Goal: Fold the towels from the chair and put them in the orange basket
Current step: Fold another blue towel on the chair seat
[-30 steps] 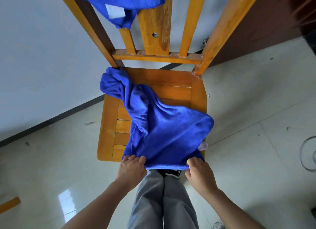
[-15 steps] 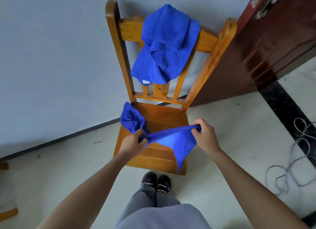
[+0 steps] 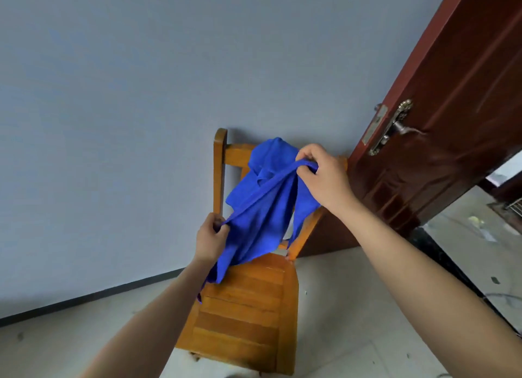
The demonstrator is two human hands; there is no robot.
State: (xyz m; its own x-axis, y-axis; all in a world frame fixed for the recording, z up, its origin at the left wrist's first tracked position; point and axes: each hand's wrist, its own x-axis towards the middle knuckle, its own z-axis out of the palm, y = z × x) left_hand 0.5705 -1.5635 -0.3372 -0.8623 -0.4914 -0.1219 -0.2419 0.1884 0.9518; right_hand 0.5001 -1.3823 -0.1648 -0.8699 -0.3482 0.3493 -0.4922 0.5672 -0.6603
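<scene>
1. The fingers (image 3: 212, 221) of the left hand (image 3: 210, 238) are curled tight round one corner of a blue towel (image 3: 254, 231), with the thumb pressed on the cloth. The corner itself is buried in the fist.
2. The fingers (image 3: 308, 151) of the right hand (image 3: 322, 177) are hooked over the other top corner and pinch it against the thumb. This hand is higher and farther out than the left.
3. The top edge of the blue towel runs taut in a slanting line between the two hands. The rest hangs in loose folds, and a narrow tail drops past the left forearm.
4. The blue towel is held in the air over the seat of a wooden chair (image 3: 245, 315). Whether its lowest folds touch the seat cannot be told.
5. A second blue towel (image 3: 267, 154) lies bunched over the chair's top rail, directly behind the held one. Both are the same colour, so the line between them is hard to make out.
6. The chair's back slats are mostly hidden by cloth, and the right hand covers the top of its right post. The front legs are cut off at the lower edge.
7. The chair stands against a pale grey wall (image 3: 113, 123) with a dark skirting strip (image 3: 84, 298) at its foot.
8. A red-brown door (image 3: 457, 101) with a metal lever handle (image 3: 401, 127) stands open just beside the chair's right post.
9. The floor (image 3: 347, 307) is of pale glossy tiles. A thin cable (image 3: 502, 295) lies near the right edge, blurred.
</scene>
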